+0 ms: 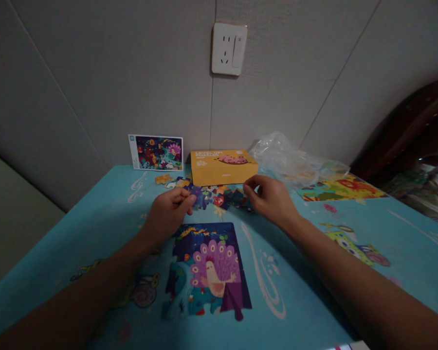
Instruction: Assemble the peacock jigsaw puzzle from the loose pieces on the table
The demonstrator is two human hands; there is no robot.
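Note:
A partly joined puzzle (213,267) with a purple peacock lies flat on the blue tablecloth. Loose puzzle pieces (200,197) form a heap behind it, in front of a yellow box (224,167). My left hand (170,211) is at the heap's left side, fingers curled and thumb against the fingertips; whatever it holds, if anything, I cannot make out. At the heap's right end, my right hand (268,194) has thumb and index finger close together in a pinch near dark pieces, and anything between them is too small to tell.
A picture card (158,153) leans upright against the wall, left of the box. Crumpled clear plastic (288,158) lies right of the box, beside a colourful yellow-orange sheet (343,188). A white-edged object shows at the bottom edge.

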